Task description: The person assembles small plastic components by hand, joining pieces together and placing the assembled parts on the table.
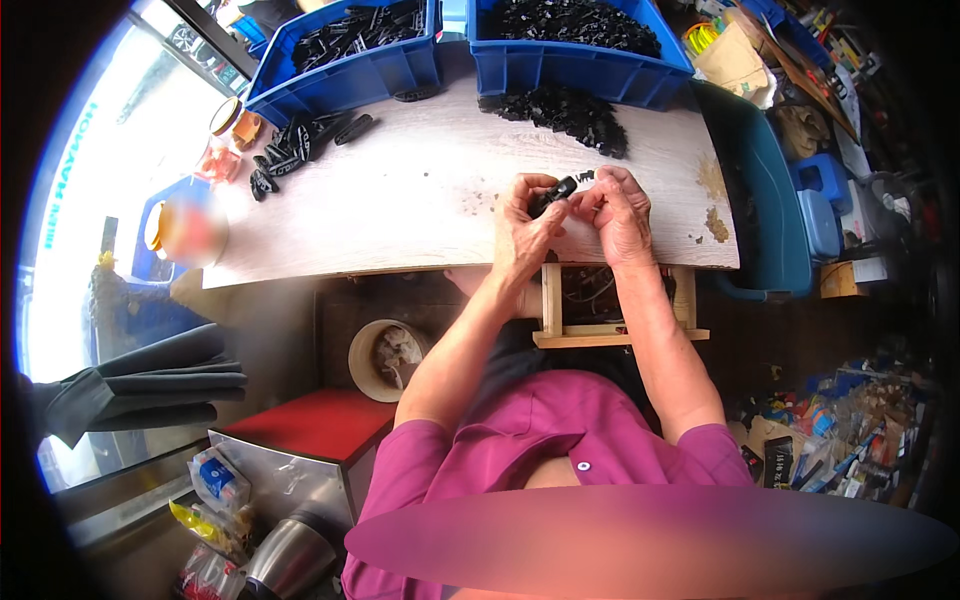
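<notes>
From my remote station, right of the frame's centre, I see the left hand [530,222] clamped around a black part [557,195]. The right hand [624,218] curls close beside it; I cannot tell whether its fingers grip the small black piece [585,177] there. 2 blue bins [580,78] stand at the top, above a black heap [575,120].

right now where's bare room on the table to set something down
The widest bare patch is the tabletop between the long black pieces and the left hand, down to the front edge, barring specks. A narrower, stained strip lies between the right hand and the teal bin. Crowded: the far side, with blue bins and a heap of black bits.
</notes>
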A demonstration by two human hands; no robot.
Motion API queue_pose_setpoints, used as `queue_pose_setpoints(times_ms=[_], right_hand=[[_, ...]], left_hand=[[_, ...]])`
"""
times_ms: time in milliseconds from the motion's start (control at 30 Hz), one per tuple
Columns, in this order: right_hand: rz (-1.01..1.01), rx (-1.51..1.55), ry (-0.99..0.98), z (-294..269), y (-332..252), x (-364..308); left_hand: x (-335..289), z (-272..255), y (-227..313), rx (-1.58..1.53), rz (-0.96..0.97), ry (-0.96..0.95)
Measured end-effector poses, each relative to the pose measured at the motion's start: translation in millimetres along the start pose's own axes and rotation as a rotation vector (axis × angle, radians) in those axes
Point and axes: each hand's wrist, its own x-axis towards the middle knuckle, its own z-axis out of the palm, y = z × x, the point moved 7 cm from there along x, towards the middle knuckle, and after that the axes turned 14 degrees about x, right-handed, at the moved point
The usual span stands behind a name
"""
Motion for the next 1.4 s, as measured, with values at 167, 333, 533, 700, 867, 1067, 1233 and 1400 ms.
queue_pose_setpoints(times_ms=[167, 333, 533, 700, 867, 1067, 1233, 1400], right_hand=[[-0.004, -0.018, -0.015, -4, -2, 1], [0.003, -0.066, -0.050, 1, -3, -1], [0.079, -0.012, -0.067, 6, -2, -2], [0.066, -0.097, -0.084, 3, -2, 1], [0.131, -0.101, -0.057, 3, 1, 0], [0.110, -0.199, -0.022, -4, 4, 5], [0.067, -0.279, 0.037, 5, -1, 8], [0.142, -0.455, -0.032, 5, 7, 8]], left_hand=[[-2, 16, 3, -0.058, -0.051, -0.015], [5, 24, 3, -0.142, -0.109, -0.106], [8, 29, 0, -0.110, -0.124, -0.183], [9, 28, 4, -0.063, -0.142, -0.211], [9, 25, 0, -0.205, -0.160, -0.186], [9, 24, -3, -0.232, -0.216, -0.105], [12, 18, -12, -0.334, -0.164, -0.011], [12, 16, -17, -0.380, -0.138, -0.005]])
